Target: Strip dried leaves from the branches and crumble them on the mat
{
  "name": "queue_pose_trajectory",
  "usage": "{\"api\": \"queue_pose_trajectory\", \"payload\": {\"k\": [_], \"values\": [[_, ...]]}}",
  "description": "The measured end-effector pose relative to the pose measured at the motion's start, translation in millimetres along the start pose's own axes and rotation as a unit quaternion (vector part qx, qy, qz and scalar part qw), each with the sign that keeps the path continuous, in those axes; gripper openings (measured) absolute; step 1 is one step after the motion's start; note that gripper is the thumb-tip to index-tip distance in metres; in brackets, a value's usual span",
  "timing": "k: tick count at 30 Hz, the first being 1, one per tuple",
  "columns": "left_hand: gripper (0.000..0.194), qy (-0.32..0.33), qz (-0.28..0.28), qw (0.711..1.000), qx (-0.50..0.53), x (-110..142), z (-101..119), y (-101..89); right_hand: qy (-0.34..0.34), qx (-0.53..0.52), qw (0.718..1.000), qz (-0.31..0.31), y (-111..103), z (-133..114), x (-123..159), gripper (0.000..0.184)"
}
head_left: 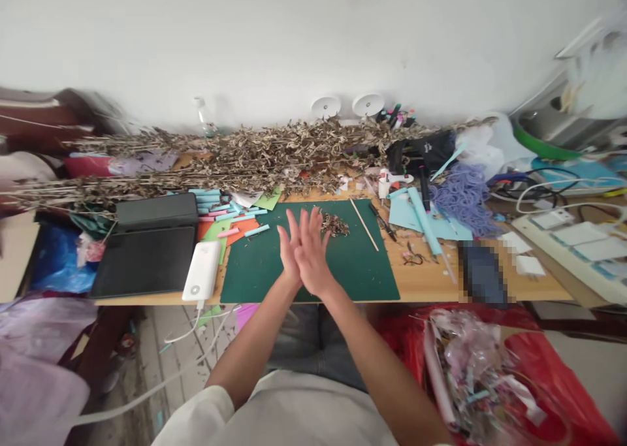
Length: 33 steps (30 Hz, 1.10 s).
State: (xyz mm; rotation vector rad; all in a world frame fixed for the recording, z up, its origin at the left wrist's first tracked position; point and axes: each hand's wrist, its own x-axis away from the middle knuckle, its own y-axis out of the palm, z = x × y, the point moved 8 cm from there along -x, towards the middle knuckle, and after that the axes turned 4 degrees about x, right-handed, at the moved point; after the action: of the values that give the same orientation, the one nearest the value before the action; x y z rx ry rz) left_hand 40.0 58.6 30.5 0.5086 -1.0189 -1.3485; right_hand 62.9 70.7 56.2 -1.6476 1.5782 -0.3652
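Note:
My left hand (287, 250) and my right hand (313, 255) are pressed palm to palm above the green cutting mat (259, 273). Fingers on both hands are stretched out, pointing away from me. Whether anything lies between the palms is hidden. Just beyond my right fingertips sits a small heap of dried leaf bits (336, 224) on the mat. To the right of that heap lies a thin pale stick (363, 224), with a dark pen-like tool (383, 222) beside it. Small crumbs are scattered over the mat.
Long dried plant stalks (274, 149) stretch across the back. Left are rolled paper tubes (208, 199), a black tablet case (147, 260) and a white power bank (202, 270). Right are a glue gun (392, 182), purple yarn (463, 201) and a power strip (563, 250). A red bag (563, 367) stands below.

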Motion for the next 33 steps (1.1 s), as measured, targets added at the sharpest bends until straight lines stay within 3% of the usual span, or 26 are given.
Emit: {"api": "queue_pose_trajectory", "payload": {"k": [3, 6, 9, 12, 16, 18, 21, 23, 27, 33], "values": [[0.057, 0.05, -0.034, 0.998, 0.007, 5.6, -5.8, -1.3, -0.02, -0.002, 0.999, 0.027, -11.0, -5.4, -3.6, 0.064], [0.057, -0.009, -0.072, 0.997, 0.039, 12.4, -31.8, -4.9, -0.001, 0.016, 0.999, 0.045, -23.6, 6.8, -16.0, 0.063], [0.046, -0.056, -0.037, 0.996, 0.06, 10.8, -44.2, -19.5, 0.016, 0.008, 0.996, 0.085, -38.8, 21.9, -23.5, 0.061], [0.038, -0.092, 0.014, 0.995, 0.04, 2.0, -43.1, -33.9, 0.033, -0.046, 0.983, 0.175, -63.8, 33.9, -15.3, 0.056], [0.041, -0.07, 0.006, 0.995, 0.064, -9.5, -24.4, -34.8, 0.089, -0.097, 0.953, 0.272, -90.0, 46.8, 18.2, 0.043], [0.045, -0.063, 0.004, 0.996, 0.068, -11.1, -18.8, -33.7, 0.082, -0.098, 0.962, 0.241, -86.0, 41.7, 32.0, 0.033], [0.045, -0.055, -0.002, 0.997, 0.061, -10.0, -16.8, -30.9, 0.028, -0.098, 0.985, 0.136, -61.8, 25.1, 43.1, 0.024], [0.044, -0.053, -0.019, 0.997, 0.057, -8.4, -18.1, -27.9, 0.021, -0.105, 0.988, 0.108, -48.4, 22.5, 46.8, 0.022], [0.042, -0.026, -0.03, 0.999, 0.021, -5.3, -16.2, -31.0, 0.076, -0.19, 0.971, 0.127, -39.1, 40.2, 47.5, 0.02], [0.03, 0.025, -0.028, 0.982, -0.183, -1.7, -8.6, -46.6, 0.103, -0.239, 0.953, 0.155, -41.1, 56.9, 53.8, 0.023]]}}
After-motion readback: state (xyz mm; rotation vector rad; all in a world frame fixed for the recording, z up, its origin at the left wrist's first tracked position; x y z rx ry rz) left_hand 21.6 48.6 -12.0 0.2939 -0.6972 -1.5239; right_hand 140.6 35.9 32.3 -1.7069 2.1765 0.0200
